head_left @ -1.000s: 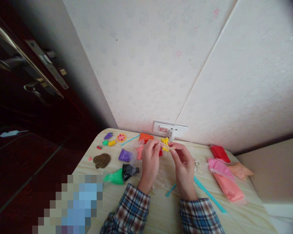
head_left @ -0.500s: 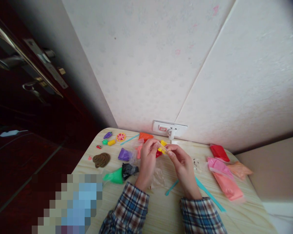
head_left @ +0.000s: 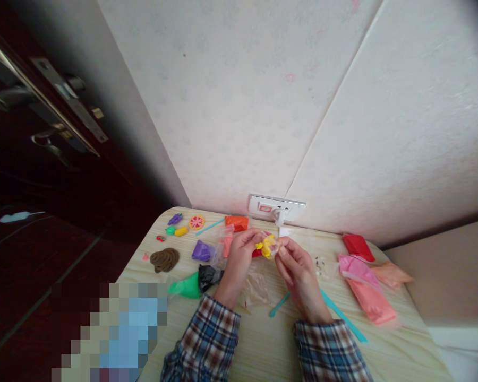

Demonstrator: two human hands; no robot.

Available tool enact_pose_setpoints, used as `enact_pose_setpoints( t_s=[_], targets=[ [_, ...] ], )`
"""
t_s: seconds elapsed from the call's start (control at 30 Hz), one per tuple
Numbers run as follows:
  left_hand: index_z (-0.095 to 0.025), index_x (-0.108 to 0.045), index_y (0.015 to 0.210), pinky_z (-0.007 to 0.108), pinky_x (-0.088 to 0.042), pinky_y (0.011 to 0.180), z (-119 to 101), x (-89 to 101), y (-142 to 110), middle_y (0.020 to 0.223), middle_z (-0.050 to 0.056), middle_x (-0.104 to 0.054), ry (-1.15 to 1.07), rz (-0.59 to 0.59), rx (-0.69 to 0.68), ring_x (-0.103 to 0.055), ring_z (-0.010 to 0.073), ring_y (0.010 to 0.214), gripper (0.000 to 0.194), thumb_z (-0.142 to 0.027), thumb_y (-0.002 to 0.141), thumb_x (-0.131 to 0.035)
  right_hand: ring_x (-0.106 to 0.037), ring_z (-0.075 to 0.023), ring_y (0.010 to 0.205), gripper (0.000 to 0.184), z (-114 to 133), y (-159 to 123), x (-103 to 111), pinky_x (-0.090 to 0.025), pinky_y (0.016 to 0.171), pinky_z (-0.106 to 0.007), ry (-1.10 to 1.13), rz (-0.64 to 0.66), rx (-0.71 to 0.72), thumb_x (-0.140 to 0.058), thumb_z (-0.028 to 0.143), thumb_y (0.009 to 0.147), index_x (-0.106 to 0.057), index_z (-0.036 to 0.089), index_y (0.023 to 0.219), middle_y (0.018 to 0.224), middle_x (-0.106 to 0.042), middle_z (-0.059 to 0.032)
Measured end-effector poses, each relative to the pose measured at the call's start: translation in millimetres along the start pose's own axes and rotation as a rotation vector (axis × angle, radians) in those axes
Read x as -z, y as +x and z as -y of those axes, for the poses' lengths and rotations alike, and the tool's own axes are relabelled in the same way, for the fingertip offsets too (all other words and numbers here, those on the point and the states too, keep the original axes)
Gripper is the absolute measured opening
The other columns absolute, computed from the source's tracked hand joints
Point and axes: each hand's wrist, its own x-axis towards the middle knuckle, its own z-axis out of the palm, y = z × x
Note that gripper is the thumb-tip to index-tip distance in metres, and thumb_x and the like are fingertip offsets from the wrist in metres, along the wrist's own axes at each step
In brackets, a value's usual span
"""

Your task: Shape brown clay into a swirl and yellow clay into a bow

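Both hands meet above the middle of a light wooden table (head_left: pixel 263 345). My left hand (head_left: pixel 239 260) and my right hand (head_left: pixel 297 268) pinch a small clear bag of yellow clay (head_left: pixel 268 246) between their fingertips, each gripping one side. Just behind the left fingers lies a red lump (head_left: pixel 256 253). An empty clear bag (head_left: pixel 258 289) lies on the table under my wrists. Plaid sleeves cover both forearms.
Left of the hands lie purple (head_left: pixel 202 250), black (head_left: pixel 207 276), green (head_left: pixel 186 286) and orange (head_left: pixel 236 223) clay bags, a brown coil (head_left: pixel 164 260) and small clay figures (head_left: pixel 196 222). Teal tools (head_left: pixel 342 317) and pink (head_left: pixel 366 294) and red (head_left: pixel 357 246) bags lie right. A wall socket (head_left: pixel 276 207) is behind.
Both hands have drawn slightly toward me and lower, and the yellow clay bag has bunched up between the fingertips. The other things on the table lie as before.
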Motion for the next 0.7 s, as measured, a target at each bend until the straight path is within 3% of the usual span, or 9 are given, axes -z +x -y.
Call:
enact_pose_setpoints(
  t_s=[0.17, 0.43, 0.6, 0.7],
  targets=[
    [-0.012, -0.066, 0.069, 0.024, -0.041, 0.069, -2.8, -0.3, -0.3, 0.071, 0.003, -0.063, -0.104, 0.057, 0.083, -0.055, 0.0136, 0.069, 0.021, -0.033, 0.070, -0.065, -0.010, -0.0024, 0.035, 0.024, 1.1, 0.5, -2.4, -0.003, 0.038, -0.021, 0.110, 0.002, -0.035, -0.060, 0.042, 0.084, -0.056, 0.019, 0.078, 0.046, -0.034, 0.0108],
    [-0.013, -0.059, 0.059, 0.020, -0.030, 0.053, -9.4, -0.1, 0.4, 0.056, -0.003, -0.049, -0.045, 0.049, 0.081, -0.041, 0.0078, 0.054, 0.027, -0.037, 0.063, -0.070, -0.030, -0.0068, 0.047, 0.025, -1.9, 3.1, -0.1, -0.021, 0.045, -0.021, 0.165, -0.111, 0.006, -0.071, 0.041, 0.073, -0.058, 0.020, 0.077, 0.057, -0.047, 0.0058],
    [-0.013, -0.058, 0.062, 0.019, -0.029, 0.051, -9.2, -3.2, -0.7, 0.058, -0.003, -0.048, -0.091, 0.073, 0.133, -0.041, 0.0073, 0.053, 0.029, -0.039, 0.062, -0.072, -0.027, -0.0059, 0.044, 0.024, -3.3, 2.8, 2.5, -0.020, 0.044, -0.021, 0.217, -0.151, 0.050, -0.071, 0.039, 0.073, -0.059, 0.019, 0.075, 0.057, -0.051, 0.0057],
    [-0.012, -0.058, 0.062, 0.020, -0.029, 0.051, -7.9, -3.1, -1.8, 0.061, -0.001, -0.050, -0.136, 0.098, 0.159, -0.042, 0.0073, 0.054, 0.029, -0.038, 0.062, -0.072, -0.021, -0.0043, 0.040, 0.021, -3.7, 2.3, 3.9, -0.015, 0.043, -0.021, 0.204, -0.135, 0.071, -0.068, 0.037, 0.077, -0.059, 0.018, 0.073, 0.047, -0.044, 0.0086]
  ],
)
